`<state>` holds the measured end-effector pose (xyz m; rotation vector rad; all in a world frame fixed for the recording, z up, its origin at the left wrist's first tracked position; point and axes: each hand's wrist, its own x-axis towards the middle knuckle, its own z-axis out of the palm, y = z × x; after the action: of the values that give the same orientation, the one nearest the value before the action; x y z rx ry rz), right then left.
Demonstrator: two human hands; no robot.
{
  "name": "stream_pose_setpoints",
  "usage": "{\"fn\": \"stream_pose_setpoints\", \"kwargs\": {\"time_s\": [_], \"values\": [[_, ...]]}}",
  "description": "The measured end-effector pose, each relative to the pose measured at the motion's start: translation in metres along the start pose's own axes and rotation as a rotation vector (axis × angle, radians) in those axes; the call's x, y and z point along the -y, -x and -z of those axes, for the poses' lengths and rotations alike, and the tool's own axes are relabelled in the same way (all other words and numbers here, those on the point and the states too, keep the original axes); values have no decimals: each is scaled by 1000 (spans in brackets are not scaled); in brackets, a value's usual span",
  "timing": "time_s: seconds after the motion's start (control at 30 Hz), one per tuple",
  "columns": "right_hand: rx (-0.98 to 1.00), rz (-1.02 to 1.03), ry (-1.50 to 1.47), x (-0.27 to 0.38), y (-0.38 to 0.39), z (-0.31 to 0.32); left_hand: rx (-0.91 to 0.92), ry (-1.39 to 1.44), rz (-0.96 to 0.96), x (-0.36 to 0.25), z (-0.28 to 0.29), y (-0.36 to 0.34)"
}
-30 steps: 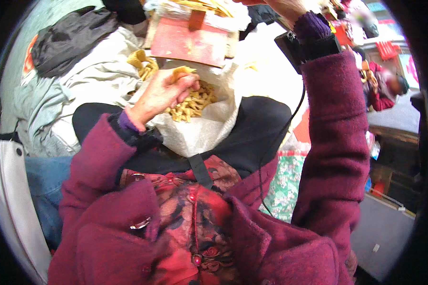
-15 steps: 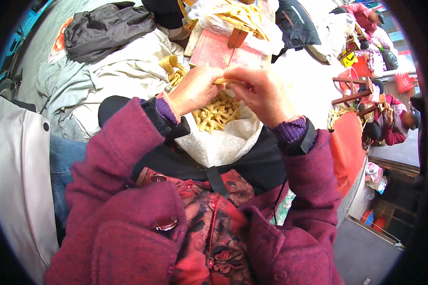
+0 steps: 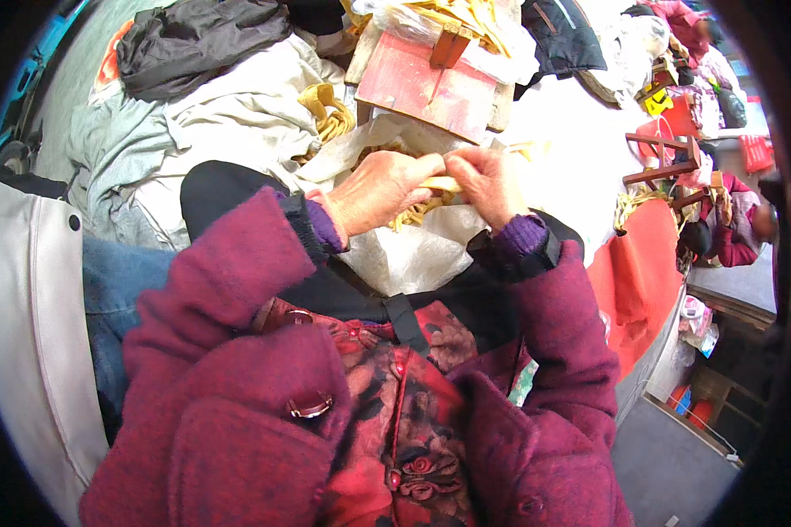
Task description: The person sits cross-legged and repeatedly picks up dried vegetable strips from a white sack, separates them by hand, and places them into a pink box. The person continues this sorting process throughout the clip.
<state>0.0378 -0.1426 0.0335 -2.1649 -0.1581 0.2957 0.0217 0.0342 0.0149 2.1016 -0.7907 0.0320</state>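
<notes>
My left hand [image 3: 380,186] and my right hand [image 3: 490,186] meet in front of me, both closed. Pinched between them is a soft, pale yellow strip [image 3: 442,184], its ends mostly hidden by my fingers. Right below, a white woven sack [image 3: 413,262] gapes in my lap. Inside it lie many small knotted yellow pieces [image 3: 420,214], partly covered by my hands. Just beyond my hands stands a reddish board [image 3: 409,83] with a wooden block [image 3: 449,46] upright on it. More long yellow strips [image 3: 466,16] rest on clear plastic at the board's far end.
To the left, a coil of yellow strips [image 3: 327,112] sits beside white cloth [image 3: 228,123] and a black jacket [image 3: 202,48]. A dark padded garment [image 3: 561,39] lies at the far right. Red cloth [image 3: 637,272], a wooden stool [image 3: 664,158] and other people are on the right.
Both hands have come down and a little to the right, and now cover more of the sack's opening. The strip remains between them. My right fingers have closed in around it.
</notes>
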Motion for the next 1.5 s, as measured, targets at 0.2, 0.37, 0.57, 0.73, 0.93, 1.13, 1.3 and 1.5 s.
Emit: {"fn": "stream_pose_setpoints", "kwargs": {"time_s": [0.2,0.37,0.57,0.73,0.93,1.13,1.3,1.5], "values": [[-79,-90,200,-12,17,18,252,402,237,5,27,-5],[699,-153,-324,10,46,20,280,398,-68,6,30,-14],[775,-179,-782,33,54,26,495,919,360,0,47,-21],[515,-54,-811,33,51,21,402,1111,453,-4,16,-11],[324,78,-462,15,43,-1,507,1533,778,-6,-17,21],[543,15,-221,2,42,2,659,1719,728,-4,-32,24],[91,305,127,-8,37,-11,108,1685,769,-1,-45,30],[-323,292,155,-11,32,-29,-370,1074,569,-1,-47,20]]}}
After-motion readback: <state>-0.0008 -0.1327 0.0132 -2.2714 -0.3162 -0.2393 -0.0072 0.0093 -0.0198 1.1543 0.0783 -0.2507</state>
